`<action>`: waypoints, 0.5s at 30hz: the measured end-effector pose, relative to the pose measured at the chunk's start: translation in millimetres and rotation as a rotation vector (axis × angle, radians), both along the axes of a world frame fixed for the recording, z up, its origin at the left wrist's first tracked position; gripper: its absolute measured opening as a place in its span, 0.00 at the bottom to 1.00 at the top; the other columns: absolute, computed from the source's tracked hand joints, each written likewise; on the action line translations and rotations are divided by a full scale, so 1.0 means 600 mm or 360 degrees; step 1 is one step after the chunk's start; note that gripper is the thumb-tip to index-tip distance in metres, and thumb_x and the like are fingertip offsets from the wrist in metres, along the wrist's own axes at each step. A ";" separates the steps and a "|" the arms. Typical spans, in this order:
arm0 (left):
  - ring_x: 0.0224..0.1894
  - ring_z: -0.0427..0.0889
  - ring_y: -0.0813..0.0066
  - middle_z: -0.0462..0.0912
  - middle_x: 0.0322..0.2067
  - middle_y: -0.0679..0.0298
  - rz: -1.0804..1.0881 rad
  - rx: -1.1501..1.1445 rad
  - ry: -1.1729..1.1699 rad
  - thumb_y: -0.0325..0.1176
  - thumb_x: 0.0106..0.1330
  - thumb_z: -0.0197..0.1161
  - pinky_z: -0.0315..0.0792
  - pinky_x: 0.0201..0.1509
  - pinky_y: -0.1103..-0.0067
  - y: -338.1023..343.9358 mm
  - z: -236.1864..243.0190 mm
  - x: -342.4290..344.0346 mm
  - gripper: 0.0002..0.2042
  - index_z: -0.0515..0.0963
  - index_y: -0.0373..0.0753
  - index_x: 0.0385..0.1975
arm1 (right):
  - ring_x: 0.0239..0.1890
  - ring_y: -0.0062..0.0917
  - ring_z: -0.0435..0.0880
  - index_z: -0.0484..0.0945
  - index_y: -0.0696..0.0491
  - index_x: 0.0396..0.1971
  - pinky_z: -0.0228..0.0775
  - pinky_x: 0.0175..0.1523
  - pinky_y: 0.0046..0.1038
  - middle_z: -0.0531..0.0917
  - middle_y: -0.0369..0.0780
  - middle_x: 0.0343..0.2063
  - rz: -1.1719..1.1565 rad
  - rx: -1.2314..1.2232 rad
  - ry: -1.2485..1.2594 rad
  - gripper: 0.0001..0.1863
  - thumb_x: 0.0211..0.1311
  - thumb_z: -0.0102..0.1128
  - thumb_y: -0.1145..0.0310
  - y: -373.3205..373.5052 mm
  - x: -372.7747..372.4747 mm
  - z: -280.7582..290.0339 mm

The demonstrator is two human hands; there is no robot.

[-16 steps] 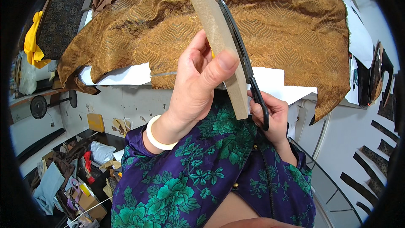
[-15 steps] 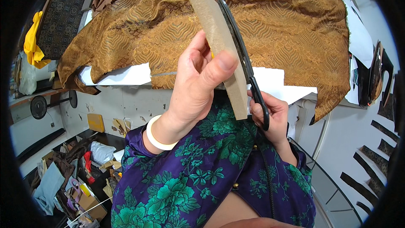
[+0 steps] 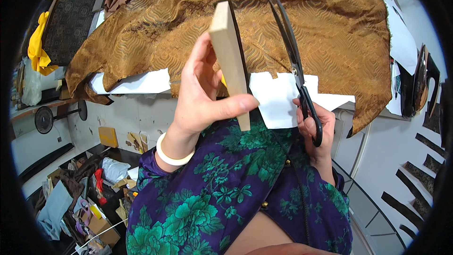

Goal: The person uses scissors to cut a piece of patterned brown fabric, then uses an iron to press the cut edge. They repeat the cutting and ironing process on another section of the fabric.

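Head view, left hand: the left hand [image 3: 200, 99] is holding a tan card strip [image 3: 230, 56] upright, edge toward the camera, its grip closed on the strip with the thumb pressing across the lower end and the fingers behind.
Head view, card strip: it is standing in front of the brown patterned cloth [image 3: 198, 23], lifted above the tabletop [image 3: 141, 82], its lower end hanging over the purple and green flowered dress [image 3: 226, 184].
Head view, right hand: the right hand [image 3: 316, 127] is gripping the black scissors [image 3: 295, 61] by the handle loops, fingers threaded through and closed on them.
Head view, scissors: the blades are pointing up and away over the cloth, lying nearly together, just right of the strip and not touching it.
Head view, paper: white paper [image 3: 278, 97] is lying under the cloth edge between the two hands.
Head view, wrist: a white bangle [image 3: 172, 153] is sitting on the left wrist.
Head view, surroundings: a yellow rag [image 3: 37, 49] is hanging at the far left, well apart.
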State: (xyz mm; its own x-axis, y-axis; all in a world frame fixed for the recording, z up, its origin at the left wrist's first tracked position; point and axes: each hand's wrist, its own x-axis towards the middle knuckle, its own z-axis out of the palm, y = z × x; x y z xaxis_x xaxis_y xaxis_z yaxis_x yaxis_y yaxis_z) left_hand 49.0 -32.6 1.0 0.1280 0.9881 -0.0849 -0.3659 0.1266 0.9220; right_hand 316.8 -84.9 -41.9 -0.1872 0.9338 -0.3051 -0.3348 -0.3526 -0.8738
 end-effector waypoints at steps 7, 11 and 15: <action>0.66 0.72 0.44 0.72 0.62 0.43 0.0017 0.0029 -0.0767 0.66 0.62 0.65 0.64 0.70 0.42 0.005 -0.029 -0.019 0.45 0.61 0.39 0.70 | 0.26 0.08 0.69 0.76 0.69 0.56 0.54 0.29 0.12 0.77 0.30 0.30 -0.0025 0.0009 0.0107 0.25 0.63 0.69 0.71 0.005 -0.005 0.005; 0.59 0.79 0.46 0.78 0.56 0.49 0.0237 -0.0013 -0.1089 0.66 0.62 0.64 0.65 0.68 0.38 0.013 -0.027 -0.027 0.44 0.63 0.38 0.68 | 0.30 0.11 0.76 0.79 0.66 0.53 0.67 0.34 0.14 0.79 0.30 0.29 -0.0254 0.0334 -0.0678 0.25 0.56 0.75 0.75 0.029 -0.001 -0.010; 0.70 0.64 0.39 0.68 0.64 0.40 0.0426 -0.0068 -0.1021 0.68 0.64 0.60 0.46 0.77 0.39 0.014 -0.030 -0.057 0.47 0.59 0.36 0.72 | 0.25 0.23 0.80 0.82 0.61 0.47 0.73 0.31 0.24 0.82 0.39 0.29 -0.0232 0.1258 -0.2082 0.26 0.45 0.77 0.70 0.091 0.044 -0.023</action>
State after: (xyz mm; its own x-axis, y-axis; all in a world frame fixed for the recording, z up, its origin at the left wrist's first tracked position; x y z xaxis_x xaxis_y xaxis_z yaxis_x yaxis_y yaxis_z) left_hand 14.8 -24.3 -16.9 -0.0819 0.9902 -0.1132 -0.8604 -0.0129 0.5095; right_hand 343.1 -30.4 -55.5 -0.0866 0.9170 0.3894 0.8036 0.2953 -0.5167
